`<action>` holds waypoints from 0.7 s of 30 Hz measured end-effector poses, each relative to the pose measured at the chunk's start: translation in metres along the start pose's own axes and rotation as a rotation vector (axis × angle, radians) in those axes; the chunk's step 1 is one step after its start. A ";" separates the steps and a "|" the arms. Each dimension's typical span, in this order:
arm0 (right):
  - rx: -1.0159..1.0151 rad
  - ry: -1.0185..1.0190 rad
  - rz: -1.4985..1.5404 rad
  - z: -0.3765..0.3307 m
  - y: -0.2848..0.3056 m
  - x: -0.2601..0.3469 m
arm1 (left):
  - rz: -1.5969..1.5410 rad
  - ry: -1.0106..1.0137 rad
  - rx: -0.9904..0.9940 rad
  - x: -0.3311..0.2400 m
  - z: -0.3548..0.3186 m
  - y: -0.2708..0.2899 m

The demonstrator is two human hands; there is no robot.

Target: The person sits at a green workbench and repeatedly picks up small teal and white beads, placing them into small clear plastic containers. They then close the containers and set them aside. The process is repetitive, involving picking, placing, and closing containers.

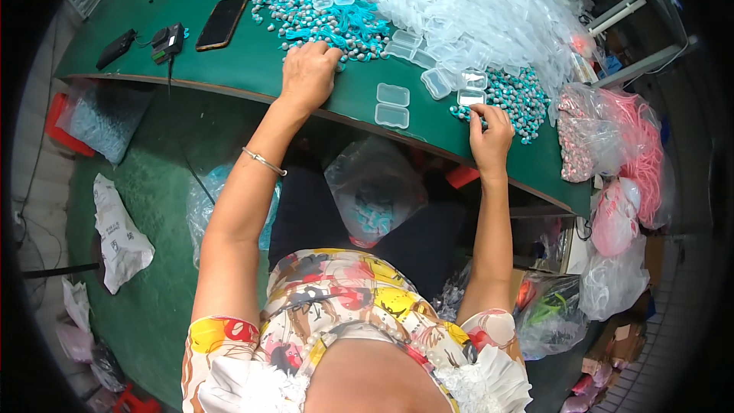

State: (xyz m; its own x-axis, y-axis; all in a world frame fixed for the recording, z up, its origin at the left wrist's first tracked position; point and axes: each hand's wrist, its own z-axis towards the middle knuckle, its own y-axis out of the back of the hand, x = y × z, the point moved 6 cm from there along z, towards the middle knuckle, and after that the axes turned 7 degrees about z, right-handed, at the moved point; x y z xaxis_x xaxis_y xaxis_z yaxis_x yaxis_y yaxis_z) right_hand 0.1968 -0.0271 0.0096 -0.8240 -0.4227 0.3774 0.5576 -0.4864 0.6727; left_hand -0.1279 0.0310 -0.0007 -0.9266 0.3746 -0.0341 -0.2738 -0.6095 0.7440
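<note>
Near edge of the green worktop [229, 69]: an open clear plastic case [392, 105], both halves empty, lies flat between the two hands, just inside the edge.

Right hand [489, 136]: wrist over the near edge, fingers curled down with tips on small teal-and-white pieces [511, 95] heaped toward the worktop's right end. Looks like pinching at the pile; can't tell if anything is actually gripped. Two small clear cases [472, 89] sit just beyond the fingertips, touching the heap.

Left hand [308, 73]: palm down, fingers loosely bent, resting on the near fringe of a larger teal pile [321, 4] around mid-worktop. No confirmed grip; whatever is under the palm is hidden. Thin metal bangle [264, 161] on that forearm.

Further back: big mound of empty clear cases [474, 8] covers the far right part of the worktop.

Left end: dark phone [222, 23] lying flat, small black gadgets [167, 40] with cable beside it.

Off the right end: bags of pink parts [612, 138].
</note>
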 end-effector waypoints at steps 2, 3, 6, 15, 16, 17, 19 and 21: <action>0.045 0.031 -0.077 -0.001 0.001 0.001 | -0.108 -0.040 -0.016 -0.006 0.001 0.006; 0.072 0.061 -0.117 0.000 -0.002 0.012 | -0.150 -0.070 -0.016 -0.008 0.001 0.008; 0.122 0.118 -0.232 0.000 -0.017 0.025 | -0.197 -0.179 0.059 -0.024 0.000 0.010; 0.217 0.228 -0.325 0.010 -0.030 0.036 | -0.249 -0.020 0.152 -0.035 -0.004 -0.008; 0.224 0.253 -0.315 0.010 -0.030 0.036 | -0.237 -0.001 0.173 -0.036 -0.005 -0.009; 0.231 0.277 -0.306 0.009 -0.031 0.036 | -0.225 0.017 0.194 -0.037 -0.005 -0.010; 0.254 0.331 -0.354 0.010 -0.031 0.031 | -0.251 0.023 0.212 -0.040 -0.007 -0.012; 0.281 0.359 -0.372 0.012 -0.033 0.028 | -0.281 0.044 0.224 -0.040 -0.009 -0.013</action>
State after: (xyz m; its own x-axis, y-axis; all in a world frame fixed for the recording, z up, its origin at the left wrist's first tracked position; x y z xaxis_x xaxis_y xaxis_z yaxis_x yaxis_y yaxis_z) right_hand 0.1546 -0.0140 0.0057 -0.8463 -0.5183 -0.1227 0.1486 -0.4510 0.8801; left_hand -0.0898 0.0182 -0.0151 -0.8348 0.4724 -0.2828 -0.4605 -0.3174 0.8290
